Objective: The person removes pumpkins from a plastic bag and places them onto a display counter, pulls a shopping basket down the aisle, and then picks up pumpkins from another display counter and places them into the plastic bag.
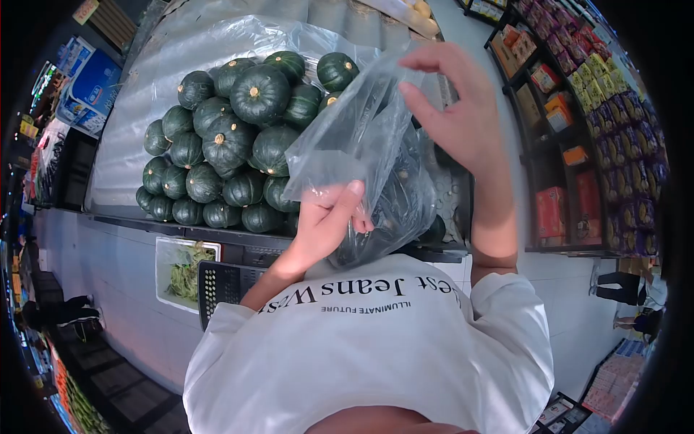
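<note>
A thin clear plastic bag (347, 137) spreads in front of my chest, over the right part of a pile of dark green pumpkins (260, 94). My left hand (331, 215) is closed on the bag's lower left part, thumb on top and fingers partly behind the film. At the bag's upper right edge is my right hand (459, 108), slightly blurred, its thumb and forefinger apart. More crumpled clear plastic (405, 206) lies below, close to my shirt. Dark shapes show through it; whether they are inside or behind it I cannot tell.
The pumpkins rest on a display stand covered with silvery sheeting (126, 166). A scale with a keypad (220, 284) and a white box of greens (186, 271) stand at the front left. Shelves of packaged goods (614, 137) line the right. Other people (629, 289) are farther off.
</note>
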### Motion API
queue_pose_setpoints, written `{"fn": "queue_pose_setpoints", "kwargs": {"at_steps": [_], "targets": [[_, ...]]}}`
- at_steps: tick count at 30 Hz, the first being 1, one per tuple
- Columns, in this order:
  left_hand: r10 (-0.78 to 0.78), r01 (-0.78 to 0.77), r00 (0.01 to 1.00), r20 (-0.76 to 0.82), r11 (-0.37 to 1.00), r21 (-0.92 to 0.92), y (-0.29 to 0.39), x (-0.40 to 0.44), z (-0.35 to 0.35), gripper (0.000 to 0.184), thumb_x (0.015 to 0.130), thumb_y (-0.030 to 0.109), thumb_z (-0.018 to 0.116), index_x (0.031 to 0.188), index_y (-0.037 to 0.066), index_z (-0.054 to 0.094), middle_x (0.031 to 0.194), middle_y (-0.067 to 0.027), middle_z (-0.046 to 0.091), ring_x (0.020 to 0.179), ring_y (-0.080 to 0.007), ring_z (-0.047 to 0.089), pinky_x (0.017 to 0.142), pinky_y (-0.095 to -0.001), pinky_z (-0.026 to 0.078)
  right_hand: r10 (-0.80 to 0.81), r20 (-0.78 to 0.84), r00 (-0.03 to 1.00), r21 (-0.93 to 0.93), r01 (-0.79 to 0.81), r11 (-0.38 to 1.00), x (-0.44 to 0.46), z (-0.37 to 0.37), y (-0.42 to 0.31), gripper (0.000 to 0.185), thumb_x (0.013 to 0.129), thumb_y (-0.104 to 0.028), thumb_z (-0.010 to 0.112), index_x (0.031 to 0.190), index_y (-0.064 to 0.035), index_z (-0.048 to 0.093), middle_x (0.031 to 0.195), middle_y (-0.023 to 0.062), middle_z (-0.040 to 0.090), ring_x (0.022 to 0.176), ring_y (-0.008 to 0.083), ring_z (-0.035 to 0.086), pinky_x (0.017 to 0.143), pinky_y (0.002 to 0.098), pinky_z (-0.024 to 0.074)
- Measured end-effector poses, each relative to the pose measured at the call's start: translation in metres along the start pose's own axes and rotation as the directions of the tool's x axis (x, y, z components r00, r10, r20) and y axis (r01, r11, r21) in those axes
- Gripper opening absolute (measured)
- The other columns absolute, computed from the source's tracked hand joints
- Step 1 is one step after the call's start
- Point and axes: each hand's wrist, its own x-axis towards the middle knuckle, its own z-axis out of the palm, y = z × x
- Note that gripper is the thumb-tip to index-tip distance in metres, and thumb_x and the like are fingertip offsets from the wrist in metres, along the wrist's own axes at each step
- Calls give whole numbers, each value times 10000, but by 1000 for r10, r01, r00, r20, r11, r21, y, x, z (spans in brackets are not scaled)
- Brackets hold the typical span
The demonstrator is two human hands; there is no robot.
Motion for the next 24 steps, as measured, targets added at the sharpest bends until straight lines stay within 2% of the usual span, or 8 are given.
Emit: {"fn": "queue_pose_setpoints", "kwargs": {"at_steps": [2,6,9,12,15,17,20,24], "targets": [[53,-54,998,-34,998,-39,2,-4,0,438,990,192,428,634,-13,578,557,-57,566,531,-113,566,515,-234,439,78,366,927,260,-182,948,-12,-3,-15,202,839,-153,605,991,-21,618,984,134,635,1025,307,582,896,392,442],[203,-193,976,-80,974,119,8,-6,-1,393,979,154,450,657,-22,590,586,-64,595,531,-105,556,503,-230,429,-124,414,902,89,96,991,-29,40,9,206,872,-195,584,815,-2,632,799,137,644,813,322,621,945,419,406],[311,-281,926,-215,946,161,12,-4,-10,281,932,79,534,683,-36,594,607,-80,615,541,-92,557,503,-218,429,25,664,747,-149,99,984,-42,33,3,289,867,-229,583,681,-14,630,636,134,606,658,340,594,962,408,392],[655,-550,689,-310,751,365,27,0,-16,213,932,51,469,726,-4,473,619,-96,534,508,-157,501,489,-293,421,79,682,727,-159,43,986,-58,14,-5,334,848,-252,591,608,-22,615,577,140,573,605,346,569,810,405,446],[885,-810,464,36,408,421,58,9,-9,121,881,9,480,764,-18,485,688,-127,550,546,-240,548,506,-319,453,94,695,713,-155,21,988,-74,11,-8,277,805,-231,621,612,-32,616,604,140,589,620,347,576,684,403,452],[776,-880,471,420,380,284,76,29,17,62,768,-11,608,810,-23,564,671,-129,558,587,-276,592,540,-346,484,95,686,721,-108,-28,994,-80,24,-4,246,779,-214,639,609,-37,615,609,138,591,629,344,583,679,392,455],[302,-560,803,515,678,476,57,48,29,142,834,72,569,890,-58,577,805,-160,626,660,-263,625,568,-293,488,8,454,891,320,-172,932,-99,36,10,209,743,-256,656,738,-47,648,693,137,602,728,319,612,642,400,480],[4,-202,970,241,560,803,6,70,3,255,828,147,602,1003,-37,579,881,-166,643,782,-320,615,693,-352,484,367,790,492,-201,-357,912,-79,18,7,276,711,-284,686,746,-13,649,749,164,629,700,325,605,629,414,468]]}}
